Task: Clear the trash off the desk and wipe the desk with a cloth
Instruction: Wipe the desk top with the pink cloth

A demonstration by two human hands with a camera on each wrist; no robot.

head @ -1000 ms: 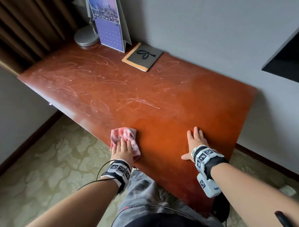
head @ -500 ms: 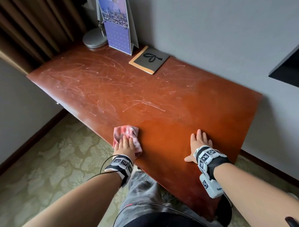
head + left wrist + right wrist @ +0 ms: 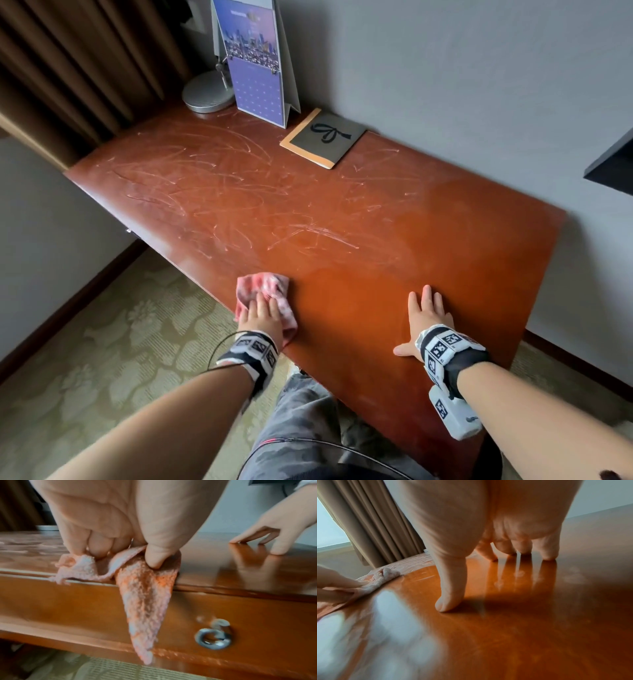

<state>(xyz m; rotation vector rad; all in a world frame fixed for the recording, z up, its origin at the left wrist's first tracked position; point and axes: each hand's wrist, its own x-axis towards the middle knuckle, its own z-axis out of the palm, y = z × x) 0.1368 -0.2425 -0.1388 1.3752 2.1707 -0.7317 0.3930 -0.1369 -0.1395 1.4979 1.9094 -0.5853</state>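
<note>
A pink-and-white cloth (image 3: 262,286) lies at the front edge of the reddish wooden desk (image 3: 342,212). My left hand (image 3: 262,308) holds it down. In the left wrist view the thumb and curled fingers of my left hand (image 3: 120,520) pinch the cloth (image 3: 147,595), and one corner hangs over the drawer front. My right hand (image 3: 426,313) rests flat on the desk to the right, fingers spread and holding nothing. The right wrist view shows my right hand's fingertips (image 3: 547,555) touching the wood and the cloth (image 3: 382,577) far left. Pale smear marks cover the desk's left and middle.
At the back of the desk stand a purple calendar (image 3: 257,68), a round lamp base (image 3: 207,94) and a grey notebook (image 3: 325,138). A metal drawer knob (image 3: 213,637) sits below the front edge. Brown curtains (image 3: 85,68) hang at the left and a grey wall runs behind.
The head view has shifted, so the desk sits lower and further right in the frame. My left hand and the cloth edged slightly left along the front edge. My right hand stays flat.
</note>
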